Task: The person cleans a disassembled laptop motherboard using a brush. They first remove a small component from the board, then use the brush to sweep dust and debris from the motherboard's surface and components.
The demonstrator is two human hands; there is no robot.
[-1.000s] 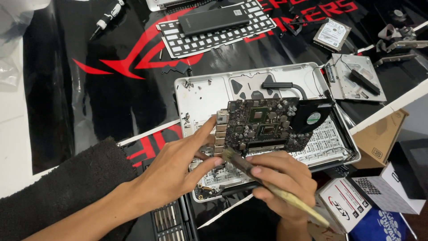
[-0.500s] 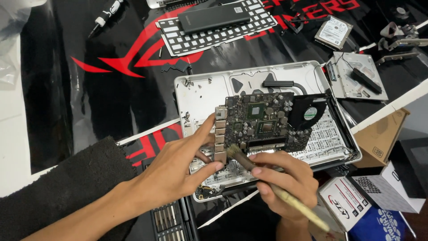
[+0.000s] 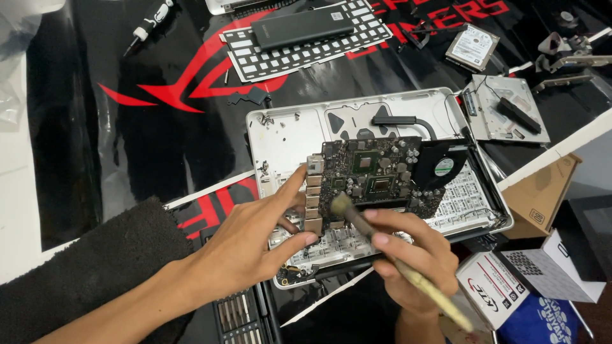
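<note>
My left hand (image 3: pixel 255 239) grips the left edge of a dark circuit board (image 3: pixel 376 172), thumb and forefinger on its row of metal ports, holding it tilted above an opened silver laptop shell (image 3: pixel 287 137). A black fan (image 3: pixel 444 167) hangs on the board's right side. My right hand (image 3: pixel 414 251) holds a wooden-handled brush (image 3: pixel 395 258), and its bristle tip touches the board's lower left part. Under the board, the back of the white keyboard (image 3: pixel 465 197) shows inside the shell.
A keyboard frame (image 3: pixel 306 48) with a dark flat pack on it lies at the top. A hard drive (image 3: pixel 473 48) and an optical drive (image 3: pixel 507 108) sit at the right. Boxes (image 3: pixel 542 197) stand at lower right, a screwdriver bit set (image 3: pixel 239 315) at the bottom, a screwdriver (image 3: pixel 150 25) at top left.
The brush tip has moved up and slightly right across the board's lower left part. My left hand keeps its hold on the board, which has hardly shifted.
</note>
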